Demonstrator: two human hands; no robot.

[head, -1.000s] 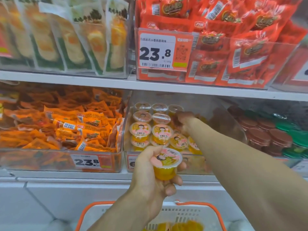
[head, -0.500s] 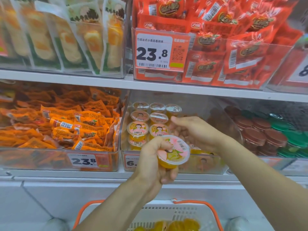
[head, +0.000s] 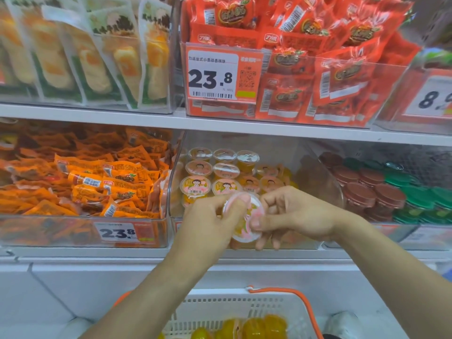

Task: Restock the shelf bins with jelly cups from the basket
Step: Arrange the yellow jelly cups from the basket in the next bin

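Head view shows me both hands meeting on one small round clear-plastic jelly cup with a pink printed foil lid and yellow jelly [head: 245, 220], held in the air just in front of the clear plastic shelf bin [head: 315, 165]. My left hand [head: 208, 222] curls round the cup's left side, thumb pressed over the lid's upper edge. My right hand [head: 297, 212] pinches the right rim, thumb on the lid, the other fingers curled beneath. The cup is tilted, lid facing me.

I judge this to be a hand-over, so the risk is plain: if one hand lets go before the other has a firm hold, the cup drops past the fingers toward the white plastic basket with orange handles [head: 274, 311] below, or to the floor. A hard thumb on the foil could dent or pierce it. Beyond the fingertips, the stocked cups [head: 223, 170] are stacked in layers; a careless push could topple the front ones.

Counts: one cup in hand. In the bin I make out roughly a dozen lids, three across on the left in three rows, more to the right, some hidden behind my hands. In the basket, about five yellow cups [head: 254, 327] show, the rest cut off by the frame edge.
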